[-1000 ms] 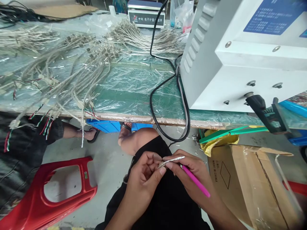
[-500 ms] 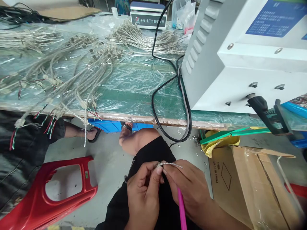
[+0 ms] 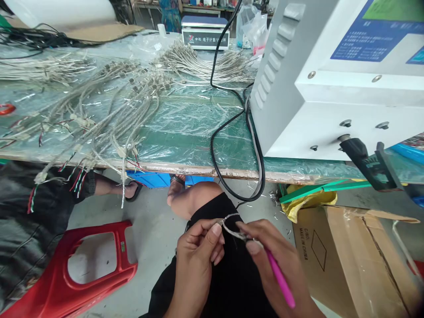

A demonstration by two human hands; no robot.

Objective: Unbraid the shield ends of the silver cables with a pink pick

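Observation:
Over my lap, my left hand (image 3: 198,251) is closed, with thumb and forefinger pinching a thin silvery cable (image 3: 228,227). Its strands bow out in a loop toward my right hand (image 3: 276,254). That hand is closed around a slim tool with a bright pink handle (image 3: 280,278); its metal tip points left, at the strands. The fingers partly hide the tip, so its exact kind cannot be made out. Whether my right fingertips also grip the strands is unclear.
Clear cables (image 3: 132,101) with bared coloured wires overhang the bench (image 3: 179,128). A black cord (image 3: 212,145) loops over its edge beside a white machine (image 3: 318,119). A red stool (image 3: 99,265) is at left, a cardboard box (image 3: 361,260) at right, a person's dark-clothed leg (image 3: 29,238) far left.
My right hand has moved a little right, away from my left, and the pink handle has swung outward. The strands now bow in a loop between the hands. The camera view has shifted slightly.

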